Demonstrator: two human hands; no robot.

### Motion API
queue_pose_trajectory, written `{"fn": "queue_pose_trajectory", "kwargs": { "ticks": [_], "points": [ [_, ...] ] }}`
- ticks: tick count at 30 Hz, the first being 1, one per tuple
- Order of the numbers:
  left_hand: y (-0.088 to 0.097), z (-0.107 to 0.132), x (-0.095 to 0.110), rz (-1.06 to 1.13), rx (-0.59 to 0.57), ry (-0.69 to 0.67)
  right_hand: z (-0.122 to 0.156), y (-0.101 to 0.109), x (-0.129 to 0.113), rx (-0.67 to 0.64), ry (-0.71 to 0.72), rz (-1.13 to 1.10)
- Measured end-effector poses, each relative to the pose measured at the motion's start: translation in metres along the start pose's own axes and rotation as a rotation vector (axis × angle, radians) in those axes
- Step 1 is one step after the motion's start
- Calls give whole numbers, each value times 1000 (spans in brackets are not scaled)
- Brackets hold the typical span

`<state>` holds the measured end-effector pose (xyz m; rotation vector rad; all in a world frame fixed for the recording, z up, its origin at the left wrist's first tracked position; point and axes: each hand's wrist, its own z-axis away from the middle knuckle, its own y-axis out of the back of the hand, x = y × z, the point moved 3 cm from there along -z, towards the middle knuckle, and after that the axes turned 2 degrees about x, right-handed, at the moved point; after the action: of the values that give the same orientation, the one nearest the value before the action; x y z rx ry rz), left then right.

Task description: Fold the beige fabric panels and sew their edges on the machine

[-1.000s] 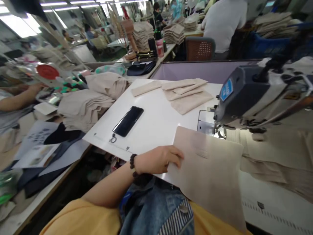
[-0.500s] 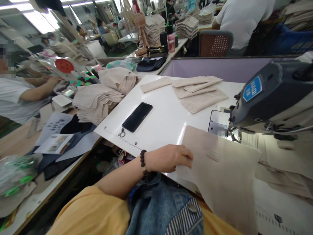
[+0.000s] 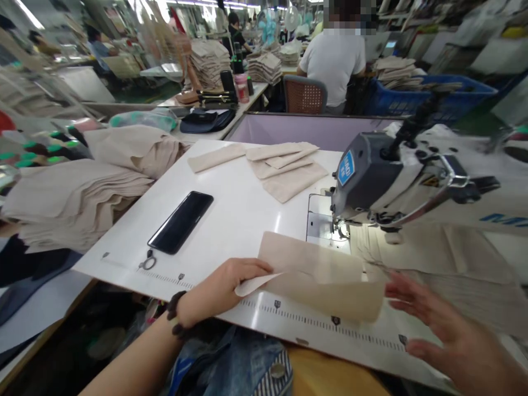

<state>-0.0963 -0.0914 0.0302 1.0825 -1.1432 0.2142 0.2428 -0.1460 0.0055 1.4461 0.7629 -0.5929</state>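
Note:
My left hand (image 3: pixel 218 290) pinches the left edge of a beige fabric piece (image 3: pixel 317 278) that lies folded over on the white sewing table (image 3: pixel 243 212), in front of the sewing machine (image 3: pixel 388 176). My right hand (image 3: pixel 447 330) hovers at the lower right with its fingers spread, its fingertips close to the fabric's right end and holding nothing. More beige cloth (image 3: pixel 445 258) lies under and to the right of the machine head. A beaded bracelet (image 3: pixel 175 316) sits on my left wrist.
A black phone (image 3: pixel 181 221) and small snips (image 3: pixel 147 260) lie on the table's left part. Cut beige pieces (image 3: pixel 284 168) sit at the far side. Stacks of beige fabric (image 3: pixel 70 201) fill the left bench. A person in a white shirt (image 3: pixel 332 60) sits beyond.
The fabric piece has been folded over and pulled left, in front of the machine. My right hand has come into view at the lower right. The view has swung to the right.

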Motion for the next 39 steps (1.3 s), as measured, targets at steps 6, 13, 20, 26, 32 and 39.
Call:
{"fn": "queue_pose_trajectory", "kwargs": {
  "ticks": [6,13,20,26,32,39],
  "points": [
    [-2,-3,-4,-128,144,108,-35,-32,-44,-98,75,-80],
    [-3,-8,-15,-273,376,103,-53,-52,-45,12,32,-37],
    [-11,-9,-26,-356,511,207,-46,-60,-37,226,133,135],
    [-12,-9,-24,-350,506,135,-43,-60,-37,206,452,321],
    [-11,-14,-26,-422,483,165,-49,-58,-35,245,436,393],
    [-10,-19,-27,-452,395,286,-52,-59,-25,160,399,402]
  ]
}}
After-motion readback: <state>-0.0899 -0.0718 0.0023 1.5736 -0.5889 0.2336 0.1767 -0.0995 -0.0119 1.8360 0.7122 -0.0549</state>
